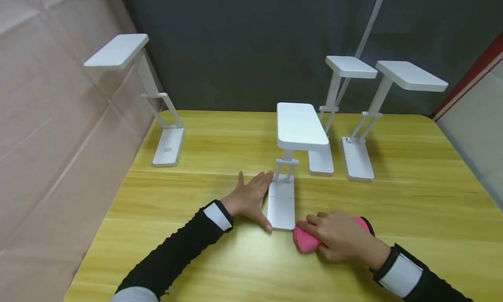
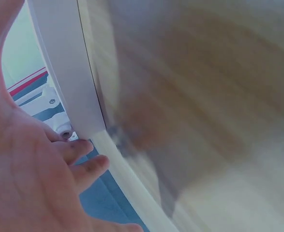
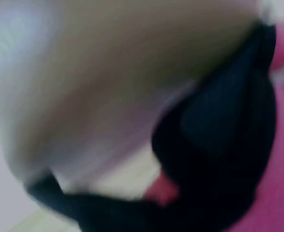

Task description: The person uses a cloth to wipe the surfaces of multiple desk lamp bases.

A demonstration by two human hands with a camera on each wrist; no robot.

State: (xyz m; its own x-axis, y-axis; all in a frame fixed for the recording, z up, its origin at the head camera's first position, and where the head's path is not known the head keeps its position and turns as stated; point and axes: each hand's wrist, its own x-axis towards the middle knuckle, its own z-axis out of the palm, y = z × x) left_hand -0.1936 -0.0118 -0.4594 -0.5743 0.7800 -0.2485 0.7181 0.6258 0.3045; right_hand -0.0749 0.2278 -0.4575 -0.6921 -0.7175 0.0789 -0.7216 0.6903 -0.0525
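Note:
A white folding desk lamp (image 1: 281, 201) stands on the wooden table with its flat head (image 1: 300, 127) raised above its base. Along the left side of that base lies my left hand (image 1: 251, 199), fingers extended toward the hinge and thumb at the front corner. In the left wrist view, the fingertips (image 2: 100, 164) are right at the end of the white base (image 2: 67, 63). Just right of the base's front end, my right hand (image 1: 339, 236) grips a bunched pink cloth with black edging (image 1: 306, 241). The right wrist view is blurred, showing the cloth's pink fabric (image 3: 282, 179) and black edge (image 3: 219, 135).
Behind to the right stand two more white lamps (image 1: 321, 162) (image 1: 358, 160), heads raised. Another white lamp (image 1: 169, 147) is at the far left, near a pale draped sheet (image 1: 59, 140). A dark panel (image 1: 235, 53) rises behind the wooden table (image 1: 220, 136).

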